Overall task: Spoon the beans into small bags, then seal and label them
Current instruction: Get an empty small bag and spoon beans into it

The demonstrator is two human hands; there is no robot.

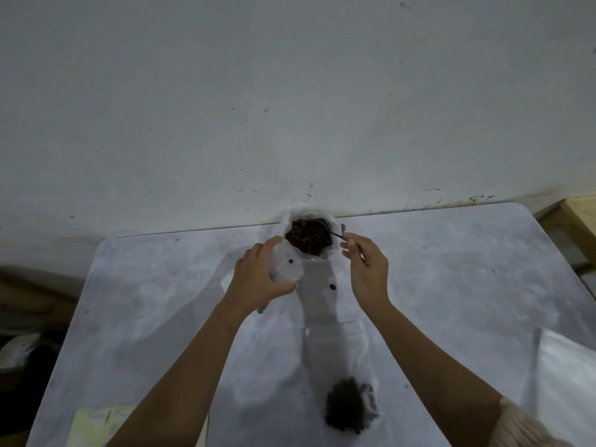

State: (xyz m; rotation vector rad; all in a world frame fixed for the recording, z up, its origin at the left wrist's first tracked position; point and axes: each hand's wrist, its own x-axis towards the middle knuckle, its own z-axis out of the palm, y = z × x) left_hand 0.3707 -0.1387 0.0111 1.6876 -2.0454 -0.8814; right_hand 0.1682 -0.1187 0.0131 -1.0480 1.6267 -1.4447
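A big clear bag of dark beans [308, 237] stands open at the table's far edge against the wall. My right hand [367, 269] grips a metal spoon [325, 226] whose bowl lies in the beans. My left hand [259, 279] holds a small clear bag [287, 266] open just left of the big bag, with one bean inside it. A single bean [331, 287] lies loose on the table between my hands. Nearer me lies a small clear bag filled with beans [346, 403].
The marbled white table [145, 301] butts against a grey-white wall. Yellow sticky notes [96, 425] lie at its near left edge. Clear plastic sheets [567, 366] sit at the right. A wooden piece [577, 221] stands beyond the right corner.
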